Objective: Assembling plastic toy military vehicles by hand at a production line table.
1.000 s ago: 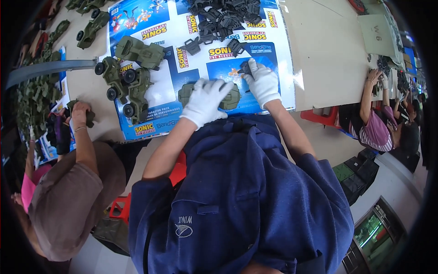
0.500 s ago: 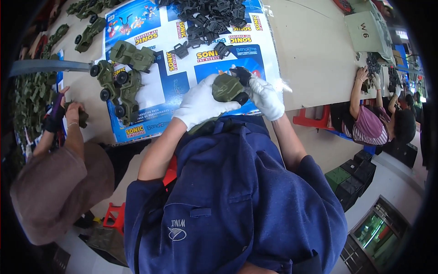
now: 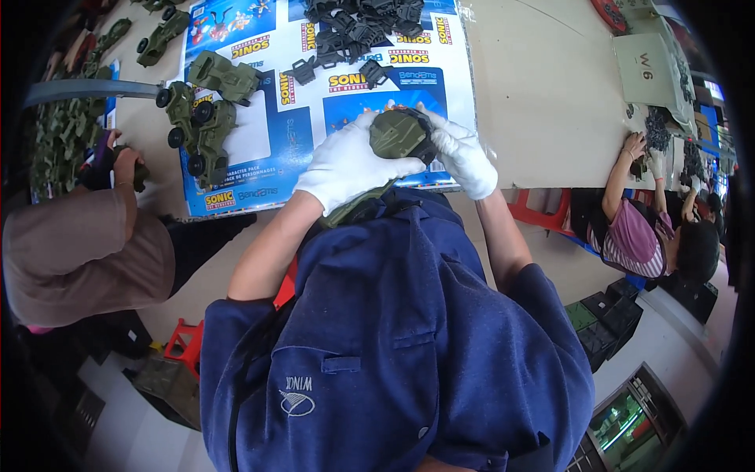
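Observation:
My left hand [image 3: 340, 164], in a white glove, is closed round an olive-green toy vehicle [image 3: 398, 135] held above the near edge of the printed sheet. My right hand [image 3: 465, 156], gloved too, presses a black plastic part [image 3: 429, 148] against the vehicle's right end. My fingers hide much of that part. Below my left wrist, a further olive-green piece [image 3: 358, 208] shows near my lap, partly covered. Left of my hands, several olive-green toy vehicles [image 3: 223, 76] lie on the sheet, some with black wheels showing.
The blue and white printed sheet [image 3: 295, 169] covers the table before me. A heap of black plastic parts [image 3: 363, 31] lies at its far side. A metal bar [image 3: 94, 91] crosses at left. Co-workers sit left [image 3: 75, 236] and right [image 3: 633, 224]. A pale box [image 3: 643, 71] stands far right.
My right hand has brought the black part from above the vehicle's end down against it. The vehicle has turned slightly and risen in view. The co-worker at left has shifted.

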Demonstrator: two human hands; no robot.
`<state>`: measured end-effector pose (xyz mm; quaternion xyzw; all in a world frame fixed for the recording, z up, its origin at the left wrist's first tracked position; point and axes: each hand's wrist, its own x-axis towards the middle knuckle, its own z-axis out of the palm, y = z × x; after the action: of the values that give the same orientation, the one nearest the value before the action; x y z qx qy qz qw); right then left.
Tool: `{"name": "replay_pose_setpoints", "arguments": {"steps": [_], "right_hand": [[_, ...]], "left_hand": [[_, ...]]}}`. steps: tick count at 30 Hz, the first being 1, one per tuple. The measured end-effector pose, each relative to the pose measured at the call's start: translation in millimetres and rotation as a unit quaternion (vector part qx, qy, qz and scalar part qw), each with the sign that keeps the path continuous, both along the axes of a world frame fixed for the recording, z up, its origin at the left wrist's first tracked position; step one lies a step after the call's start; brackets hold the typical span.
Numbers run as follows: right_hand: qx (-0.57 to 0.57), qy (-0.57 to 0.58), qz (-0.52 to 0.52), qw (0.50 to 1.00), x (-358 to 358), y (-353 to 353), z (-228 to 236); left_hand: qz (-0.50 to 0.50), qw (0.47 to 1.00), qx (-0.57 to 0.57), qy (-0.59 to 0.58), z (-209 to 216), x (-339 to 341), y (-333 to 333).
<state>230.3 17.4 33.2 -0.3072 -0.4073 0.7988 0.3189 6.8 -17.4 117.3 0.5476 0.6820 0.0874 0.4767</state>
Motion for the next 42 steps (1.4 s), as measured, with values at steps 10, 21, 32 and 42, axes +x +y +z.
{"name": "replay_pose_setpoints", "arguments": {"steps": [10, 21, 32, 42], "right_hand": [[-0.041, 0.031, 0.061, 0.997, 11.5, 21.6, -1.6], [-0.048, 0.063, 0.084, 0.993, 21.1, 32.9, -7.3], [0.093, -0.045, 0.124, 0.987, 39.8, 48.8, -18.0], [0.371, -0.315, 0.166, 0.858, 5.4, 47.2, 45.8]], "left_hand": [[0.053, 0.991, 0.001, -0.126, -8.9, 13.3, -3.8], [0.108, 0.99, 0.015, -0.091, -23.2, 31.8, -10.2], [0.108, 0.994, 0.003, -0.031, 5.6, 51.6, -9.5], [0.185, 0.965, 0.077, -0.166, -29.8, 41.8, -6.7]]}}
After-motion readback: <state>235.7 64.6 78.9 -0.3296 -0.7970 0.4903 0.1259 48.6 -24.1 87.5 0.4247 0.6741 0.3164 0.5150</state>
